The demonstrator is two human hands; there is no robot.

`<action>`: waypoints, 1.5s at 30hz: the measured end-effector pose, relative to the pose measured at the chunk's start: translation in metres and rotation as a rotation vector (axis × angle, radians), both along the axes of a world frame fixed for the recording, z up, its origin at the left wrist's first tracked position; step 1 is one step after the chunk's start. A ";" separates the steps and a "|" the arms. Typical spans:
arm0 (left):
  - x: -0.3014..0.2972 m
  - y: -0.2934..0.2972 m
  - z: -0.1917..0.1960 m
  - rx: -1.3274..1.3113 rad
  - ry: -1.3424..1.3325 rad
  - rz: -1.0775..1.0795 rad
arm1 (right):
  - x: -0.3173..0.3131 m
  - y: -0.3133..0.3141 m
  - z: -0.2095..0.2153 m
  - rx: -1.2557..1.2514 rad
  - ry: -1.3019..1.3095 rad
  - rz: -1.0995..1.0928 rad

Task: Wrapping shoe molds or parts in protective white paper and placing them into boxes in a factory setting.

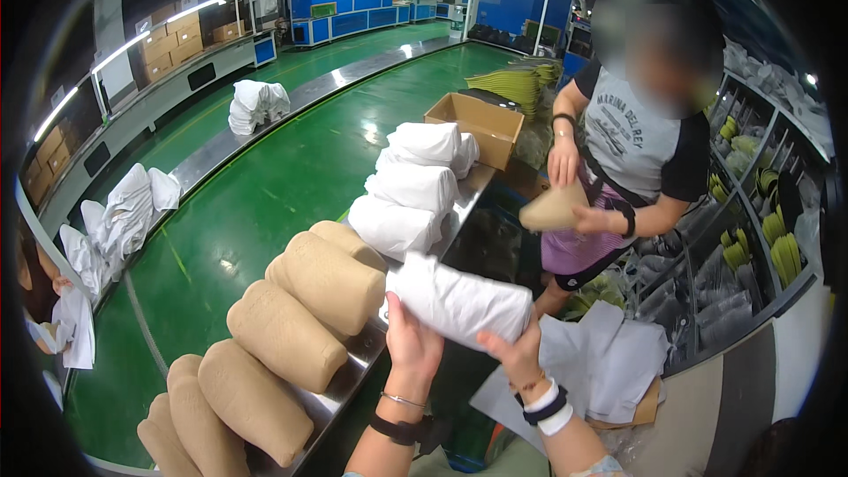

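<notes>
Between my two hands is a white paper-wrapped bundle (459,300), lifted off the metal edge and slightly tilted. My left hand (413,340) grips its near left end, and my right hand (517,349) is wrapped round its right end. What lies inside the paper is hidden. Left of my left hand, several tan, rounded, shoe-shaped pieces (287,336) lean in a row along the metal edge (349,380). Beyond them sits a stack of white wrapped bundles (411,190). Loose white paper sheets (609,362) lie to the right of my right hand.
Across from me a person (636,132) holds another tan piece (555,208). An open cardboard box (477,128) stands past the wrapped stack. A green conveyor belt (238,238) runs along the left, with more white bundles (124,216) at its far edge. Shelving (751,203) fills the right.
</notes>
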State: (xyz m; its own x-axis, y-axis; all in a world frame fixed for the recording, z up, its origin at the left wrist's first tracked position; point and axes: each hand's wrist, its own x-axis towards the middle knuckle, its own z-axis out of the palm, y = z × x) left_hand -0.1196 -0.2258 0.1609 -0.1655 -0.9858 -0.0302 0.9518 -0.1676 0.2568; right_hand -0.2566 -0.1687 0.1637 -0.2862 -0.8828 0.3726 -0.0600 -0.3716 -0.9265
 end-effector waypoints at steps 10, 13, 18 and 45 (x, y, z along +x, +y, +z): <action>-0.026 -0.065 0.028 -0.238 -1.310 0.789 | 0.020 -0.180 0.006 -0.166 -0.085 0.031; -0.033 -0.101 0.020 -0.153 -1.507 0.806 | 0.031 -0.190 -0.021 -0.139 0.036 -0.062; -0.029 -0.128 0.007 -0.005 -1.481 0.686 | 0.042 -0.190 -0.020 -0.096 0.291 -0.222; -0.026 -0.109 -0.005 -0.159 -1.949 0.752 | 0.030 -0.191 -0.047 0.144 0.331 -0.058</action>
